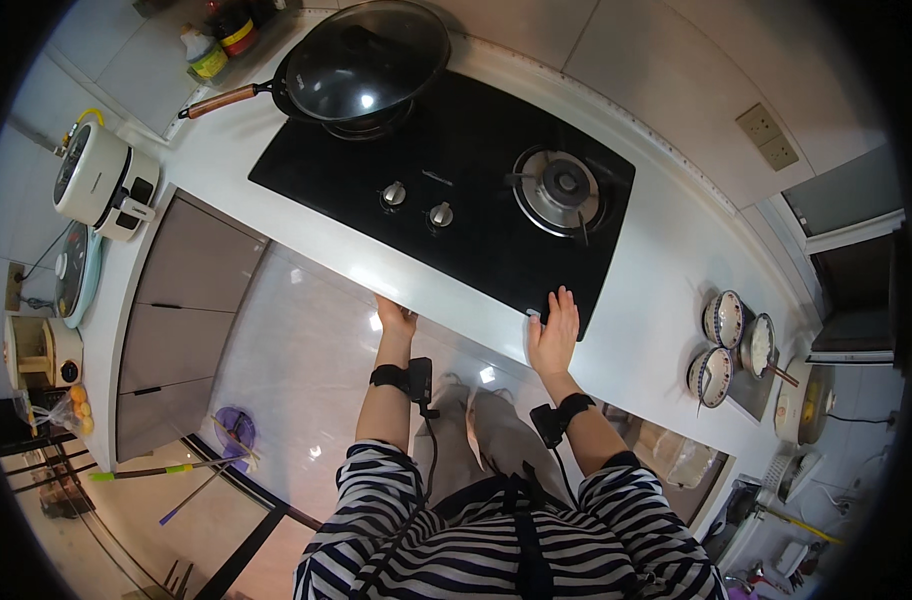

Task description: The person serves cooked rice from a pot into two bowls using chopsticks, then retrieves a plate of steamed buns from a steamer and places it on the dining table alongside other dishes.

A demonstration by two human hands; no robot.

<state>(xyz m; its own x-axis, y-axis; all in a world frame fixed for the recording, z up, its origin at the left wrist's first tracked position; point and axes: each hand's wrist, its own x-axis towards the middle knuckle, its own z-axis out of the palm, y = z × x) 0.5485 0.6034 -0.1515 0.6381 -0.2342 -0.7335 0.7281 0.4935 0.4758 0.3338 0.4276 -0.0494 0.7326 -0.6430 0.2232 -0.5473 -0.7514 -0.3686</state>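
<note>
My left hand [397,318] is at the front edge of the white countertop [336,247], with its fingers partly hidden under that edge. Flat on the front right corner of the black glass gas hob [486,202] lies my right hand [555,330], palm down and holding nothing. Two metal knobs [441,215] sit on the hob's front. The right burner [565,183] is bare and shows no flame. On the left burner stands a black wok [285,94] under a glass lid [373,64], its wooden handle [219,101] pointing left.
Patterned bowls [723,319] and a metal bowl of white food [762,345] stand on the right counter. To the left are a white air fryer [95,180] and a lidded electric pan [73,274]. Sauce bottles [205,56] are at the back. A purple dustpan [234,427] lies on the floor.
</note>
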